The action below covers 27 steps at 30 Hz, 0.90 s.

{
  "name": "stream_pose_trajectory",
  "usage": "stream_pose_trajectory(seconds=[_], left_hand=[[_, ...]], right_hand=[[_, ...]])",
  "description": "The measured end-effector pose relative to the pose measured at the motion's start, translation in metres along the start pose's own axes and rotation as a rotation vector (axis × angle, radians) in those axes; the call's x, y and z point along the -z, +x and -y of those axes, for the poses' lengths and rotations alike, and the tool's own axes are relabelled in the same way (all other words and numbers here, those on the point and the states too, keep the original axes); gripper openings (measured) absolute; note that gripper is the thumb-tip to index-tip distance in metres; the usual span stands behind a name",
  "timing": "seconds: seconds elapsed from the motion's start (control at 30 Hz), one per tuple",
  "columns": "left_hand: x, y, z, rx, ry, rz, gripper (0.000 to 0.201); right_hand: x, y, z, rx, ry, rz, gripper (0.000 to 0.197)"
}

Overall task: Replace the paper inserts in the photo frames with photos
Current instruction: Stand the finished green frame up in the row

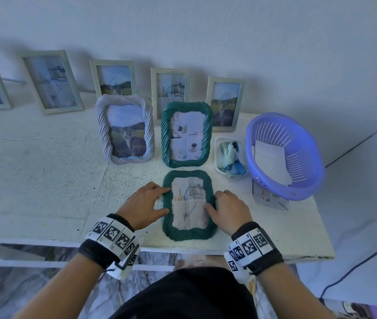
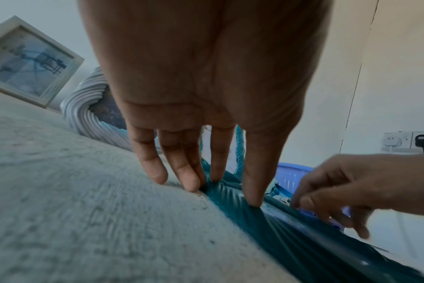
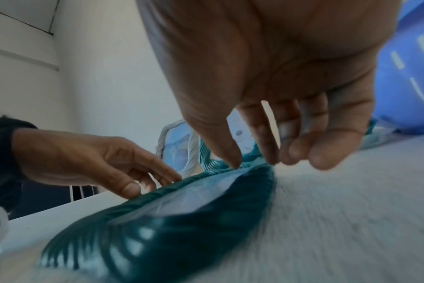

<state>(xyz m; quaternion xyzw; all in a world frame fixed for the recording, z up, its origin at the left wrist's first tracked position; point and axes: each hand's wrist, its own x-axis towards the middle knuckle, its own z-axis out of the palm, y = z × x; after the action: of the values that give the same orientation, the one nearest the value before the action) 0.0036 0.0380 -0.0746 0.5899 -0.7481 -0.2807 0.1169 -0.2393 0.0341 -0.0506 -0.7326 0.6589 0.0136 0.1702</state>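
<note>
The head cam looked down from above the flat green frame, facing the wall, far enough back to catch both wrists. The left wrist cam sat low and really close on the frame's left side, looking across it. The right wrist cam did the same from the frame's right side. All three shared that frame; each wrist cam also caught the opposite hand.
</note>
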Motion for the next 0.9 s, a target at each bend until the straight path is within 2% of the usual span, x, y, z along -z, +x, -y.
stream_pose_trajectory(seconds=[0.17, 0.23, 0.43, 0.53, 0.77, 0.9], left_hand=[[-0.001, -0.002, 0.001, -0.006, -0.011, -0.009, 0.062], [-0.001, -0.002, 0.0, -0.005, -0.011, -0.01, 0.061], [-0.001, -0.002, 0.001, 0.001, -0.011, -0.004, 0.062], [-0.001, -0.001, 0.001, 0.007, -0.013, 0.006, 0.062], [0.003, -0.001, -0.001, 0.018, -0.011, 0.036, 0.063], [0.008, 0.002, -0.001, 0.018, 0.02, 0.079, 0.065]], right_hand=[[0.017, 0.026, 0.005, 0.083, 0.025, -0.333, 0.038], [0.027, 0.048, 0.005, 0.06, -0.018, -0.382, 0.045], [0.029, 0.105, 0.005, -0.179, -0.062, -0.247, 0.051], [0.024, 0.12, 0.003, -0.257, -0.104, -0.248, 0.051], [0.029, 0.133, -0.003, -0.273, -0.158, -0.187, 0.038], [0.034, 0.117, -0.003, -0.217, -0.061, -0.197, 0.04]])
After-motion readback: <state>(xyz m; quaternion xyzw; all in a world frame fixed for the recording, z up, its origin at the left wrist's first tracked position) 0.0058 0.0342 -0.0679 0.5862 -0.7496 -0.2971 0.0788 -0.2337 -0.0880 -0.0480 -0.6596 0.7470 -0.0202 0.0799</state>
